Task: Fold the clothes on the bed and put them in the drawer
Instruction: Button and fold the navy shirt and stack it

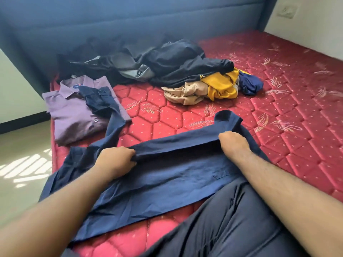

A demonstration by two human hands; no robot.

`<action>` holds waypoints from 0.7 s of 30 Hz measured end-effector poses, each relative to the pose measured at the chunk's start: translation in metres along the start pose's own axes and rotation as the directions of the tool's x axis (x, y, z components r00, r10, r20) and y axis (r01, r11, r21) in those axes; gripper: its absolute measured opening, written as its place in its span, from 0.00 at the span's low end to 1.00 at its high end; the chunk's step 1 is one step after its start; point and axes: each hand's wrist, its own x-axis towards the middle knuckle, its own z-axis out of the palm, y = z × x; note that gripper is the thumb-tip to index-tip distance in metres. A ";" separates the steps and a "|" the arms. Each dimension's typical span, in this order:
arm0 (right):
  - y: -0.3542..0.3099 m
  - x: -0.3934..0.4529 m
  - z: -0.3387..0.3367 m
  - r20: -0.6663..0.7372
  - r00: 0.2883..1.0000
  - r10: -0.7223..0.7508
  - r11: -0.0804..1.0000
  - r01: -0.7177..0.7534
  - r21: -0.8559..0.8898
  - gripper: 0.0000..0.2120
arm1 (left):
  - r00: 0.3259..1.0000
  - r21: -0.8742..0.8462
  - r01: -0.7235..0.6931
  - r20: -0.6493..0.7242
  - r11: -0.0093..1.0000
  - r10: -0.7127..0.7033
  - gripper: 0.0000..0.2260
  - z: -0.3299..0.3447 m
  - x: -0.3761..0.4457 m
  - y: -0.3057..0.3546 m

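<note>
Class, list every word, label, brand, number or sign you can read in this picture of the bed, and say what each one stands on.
"Ko": yellow letters on the dark garment in the pile; the rest is hidden by a fold.
Collar label on the folded purple shirt: too small to read.
Tag behind the purple shirt's collar: blurred, unreadable.
Wall socket plate: no readable marking.
Navy shirt held by both hands: no text shows.

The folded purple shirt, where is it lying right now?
The folded purple collared shirt lies at the red quilted mattress's far left edge, under the navy shirt's sleeve, left of the dark clothes pile.
</note>
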 end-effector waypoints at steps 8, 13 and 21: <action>0.000 -0.028 -0.004 0.123 0.990 0.072 0.997 -0.069 -0.030 0.18 | 0.963 -0.185 0.268 0.022 0.945 -0.269 0.17 0.035 -0.046 0.025; 0.018 -0.015 0.002 0.128 0.977 0.170 0.960 -0.193 0.205 0.21 | 0.970 -0.193 0.241 0.022 0.951 -0.241 0.24 -0.004 -0.036 0.054; 0.046 0.040 0.005 0.088 0.966 0.242 0.834 -0.254 0.489 0.14 | 0.994 -0.530 -0.032 -0.106 0.847 -0.029 0.19 -0.048 0.056 0.113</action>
